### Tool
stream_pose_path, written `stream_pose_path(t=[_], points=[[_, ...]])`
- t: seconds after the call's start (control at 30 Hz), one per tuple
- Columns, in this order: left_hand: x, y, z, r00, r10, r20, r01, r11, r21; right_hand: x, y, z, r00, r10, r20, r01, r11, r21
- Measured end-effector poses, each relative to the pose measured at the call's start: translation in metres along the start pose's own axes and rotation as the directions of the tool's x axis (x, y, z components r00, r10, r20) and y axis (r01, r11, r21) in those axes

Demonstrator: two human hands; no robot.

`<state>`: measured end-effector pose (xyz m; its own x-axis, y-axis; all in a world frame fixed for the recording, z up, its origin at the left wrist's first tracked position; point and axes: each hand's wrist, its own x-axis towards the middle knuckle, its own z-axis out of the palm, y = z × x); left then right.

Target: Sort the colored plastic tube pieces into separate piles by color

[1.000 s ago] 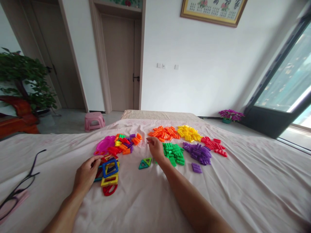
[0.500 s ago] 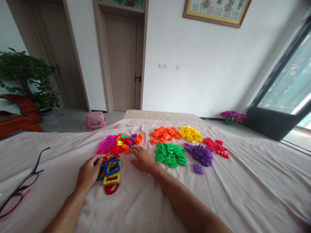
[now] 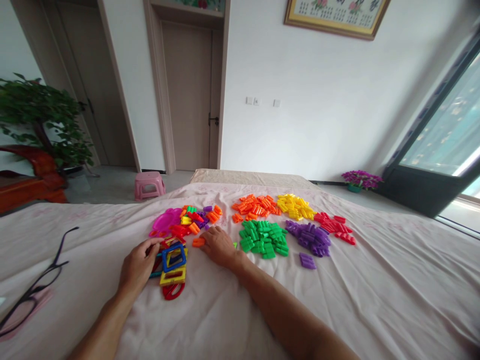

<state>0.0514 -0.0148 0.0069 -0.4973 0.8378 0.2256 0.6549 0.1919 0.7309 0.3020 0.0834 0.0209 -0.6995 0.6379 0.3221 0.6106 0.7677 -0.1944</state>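
My left hand (image 3: 139, 262) is closed at the left edge of a stack of coloured frame-shaped tiles (image 3: 174, 259), its fingertips on a red piece. Fingers bent downward, my right hand (image 3: 220, 246) rests on the cloth, with an orange block (image 3: 198, 242) at its fingertips. What lies under its palm is hidden. Just beyond both hands is a mixed pile of small blocks (image 3: 195, 219) beside a pink tray (image 3: 167, 221). Right of my right hand are sorted heaps: green (image 3: 263, 238), orange (image 3: 257, 206), yellow (image 3: 295, 206), purple (image 3: 309, 238) and red (image 3: 335, 223).
Glasses (image 3: 33, 287) lie on the cloth-covered table (image 3: 393, 290) at the left. A single purple block (image 3: 307, 260) sits in front of the purple heap. Beyond the table stand a pink stool (image 3: 149, 185), a plant (image 3: 41, 120) and purple flowers (image 3: 360, 179).
My right hand has drawn slightly toward me, and an orange block now lies apart from the mixed pile at its fingertips. My left hand stays at the tiles.
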Motion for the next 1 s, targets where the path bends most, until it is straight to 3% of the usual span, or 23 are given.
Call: stream_pose_path(t=[0.2, 0.33, 0.4, 0.43, 0.53, 0.6, 0.67, 0.77, 0.9, 1.0], points=[[-0.002, 0.005, -0.003, 1.0, -0.019, 0.005, 0.019, 1.0, 0.01, -0.005, 0.005, -0.009, 0.999, 0.026, -0.04, -0.021, 0.99, 0.138], [-0.002, 0.005, -0.004, 1.0, -0.025, 0.019, 0.025, 1.0, 0.013, -0.003, 0.022, -0.014, 0.955, 0.263, -0.136, -0.214, 0.931, 0.295], [-0.002, 0.004, -0.003, 1.0, -0.02, 0.017, 0.02, 1.0, 0.012, 0.001, 0.036, -0.017, 0.861, 0.468, -0.199, -0.318, 0.801, 0.508], [-0.001, 0.004, -0.003, 1.0, -0.014, 0.013, 0.014, 1.0, 0.011, 0.004, 0.044, -0.019, 0.791, 0.577, -0.203, -0.33, 0.682, 0.652], [-0.001, 0.003, -0.002, 1.0, 0.0, 0.008, 0.0, 1.0, 0.011, 0.009, 0.063, -0.025, 0.571, 0.815, -0.096, -0.16, 0.225, 0.961], [-0.001, 0.003, -0.001, 1.0, -0.003, 0.01, 0.003, 1.0, 0.015, 0.009, 0.069, -0.026, 0.501, 0.863, -0.068, -0.029, 0.095, 0.995], [0.0, 0.003, -0.001, 1.0, -0.009, 0.014, 0.008, 1.0, 0.017, 0.006, 0.07, -0.023, 0.511, 0.852, -0.115, 0.0, 0.133, 0.991], [-0.001, 0.002, -0.002, 1.0, -0.004, 0.012, 0.003, 1.0, 0.017, 0.001, 0.065, -0.014, 0.617, 0.765, -0.184, -0.063, 0.281, 0.958], [-0.002, 0.001, -0.003, 1.0, 0.0, 0.016, 0.0, 1.0, 0.018, 0.002, 0.061, -0.003, 0.765, 0.619, -0.181, -0.174, 0.467, 0.867], [-0.002, 0.002, -0.003, 1.0, -0.006, 0.02, 0.006, 1.0, 0.015, 0.006, 0.06, 0.002, 0.813, 0.548, -0.195, -0.246, 0.627, 0.739]])
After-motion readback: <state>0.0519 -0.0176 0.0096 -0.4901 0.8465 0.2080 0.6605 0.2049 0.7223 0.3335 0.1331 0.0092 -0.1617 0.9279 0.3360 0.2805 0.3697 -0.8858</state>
